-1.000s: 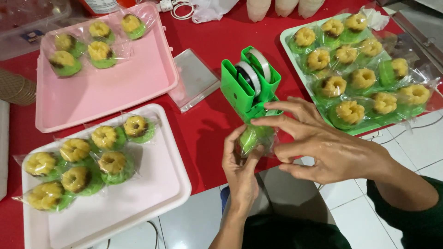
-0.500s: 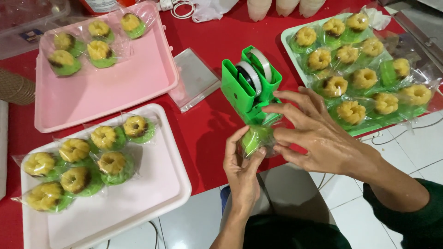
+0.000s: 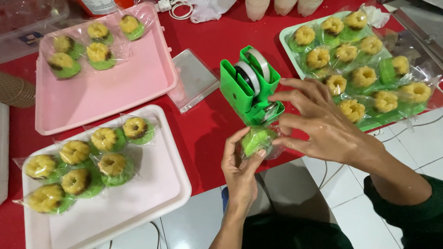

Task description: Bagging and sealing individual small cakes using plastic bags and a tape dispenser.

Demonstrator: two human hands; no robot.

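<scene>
My left hand grips a green cake in a clear plastic wrapper from below, at the red table's front edge. My right hand pinches the wrapper's top right where it meets the cutter end of a green tape dispenser holding two tape rolls. The wrapped cake sits directly under the dispenser's front. Both hands touch the same wrapped cake.
A white tray at front left holds several wrapped yellow-green cakes. A pink tray behind it holds several more. A light green tray at right is full of cakes. A stack of clear bags lies beside the dispenser.
My right hand has shifted slightly lower along the wrapper at the dispenser's cutter, and my left hand has turned the wrapped cake a little. The dispenser and trays stay put.
</scene>
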